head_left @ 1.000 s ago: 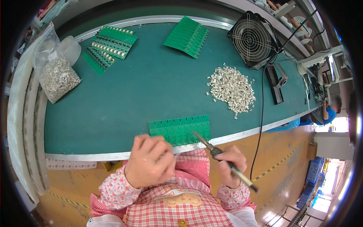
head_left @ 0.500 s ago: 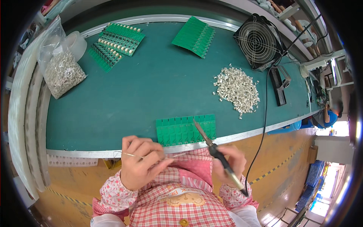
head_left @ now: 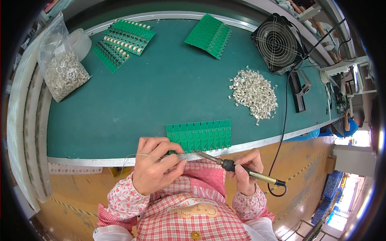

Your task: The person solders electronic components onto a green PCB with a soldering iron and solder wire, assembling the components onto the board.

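A green circuit board panel [head_left: 199, 134] lies at the near edge of the bench, its row of pins facing me. My right hand [head_left: 247, 170] grips a soldering iron [head_left: 229, 164] by its handle, the tip pointing left at the panel's near edge. Between the pinched fingers of my left hand [head_left: 159, 164] runs a thin solder wire [head_left: 138, 155], which loops out to the left. The wire's end is close to the iron's tip at the pins; whether they touch I cannot tell.
White connectors lie in a heap [head_left: 255, 94] on the right, near a black fan [head_left: 277, 43]. Populated boards [head_left: 126, 38] and a bare green panel stack [head_left: 209, 36] lie at the back. A bag of connectors [head_left: 64, 72] stands far left. The iron's cord [head_left: 283, 124] crosses the bench's front edge [head_left: 100, 162].
The soldering iron has swung down from above the panel to its near edge and now lies flatter. My left hand has moved slightly right and up, bringing the solder wire to the pins.
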`<state>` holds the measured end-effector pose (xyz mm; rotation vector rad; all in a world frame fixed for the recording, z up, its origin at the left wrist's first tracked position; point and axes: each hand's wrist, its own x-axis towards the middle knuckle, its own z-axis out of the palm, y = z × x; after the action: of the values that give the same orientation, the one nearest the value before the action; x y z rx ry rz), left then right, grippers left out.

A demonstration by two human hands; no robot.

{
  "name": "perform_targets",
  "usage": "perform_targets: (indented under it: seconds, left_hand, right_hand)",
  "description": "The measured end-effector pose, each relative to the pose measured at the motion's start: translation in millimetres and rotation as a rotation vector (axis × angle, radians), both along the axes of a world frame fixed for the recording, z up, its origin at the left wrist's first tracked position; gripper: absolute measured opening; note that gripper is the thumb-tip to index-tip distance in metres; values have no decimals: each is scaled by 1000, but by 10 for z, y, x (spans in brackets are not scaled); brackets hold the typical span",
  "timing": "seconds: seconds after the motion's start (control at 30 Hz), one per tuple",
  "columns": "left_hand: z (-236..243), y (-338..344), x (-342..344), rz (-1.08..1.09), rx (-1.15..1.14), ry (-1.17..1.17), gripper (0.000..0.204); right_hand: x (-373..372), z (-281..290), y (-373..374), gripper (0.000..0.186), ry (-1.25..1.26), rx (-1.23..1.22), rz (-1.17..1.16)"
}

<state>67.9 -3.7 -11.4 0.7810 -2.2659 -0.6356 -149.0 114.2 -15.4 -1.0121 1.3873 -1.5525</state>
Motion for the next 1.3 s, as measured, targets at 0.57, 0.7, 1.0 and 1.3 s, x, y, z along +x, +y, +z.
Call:
perform_targets:
  seconds: [0.57,0.7,1.0,1.3]
  left_hand:
    - [-14,14,-27,28,-13,-8,19]
    - [-9,11,-27,32,-9,-15,18]
    - [-7,14,-32,37,-11,-4,17]
    - [-15,-9,23,29,8,86,18]
  right_hand:
    - [-58,-24,30,16,159,-11,31]
    - [-58,-2,37,16,186,-9,46]
    - [-52,35,33,16,243,-13,48]
    - [8,75,6,16,80,2,-29]
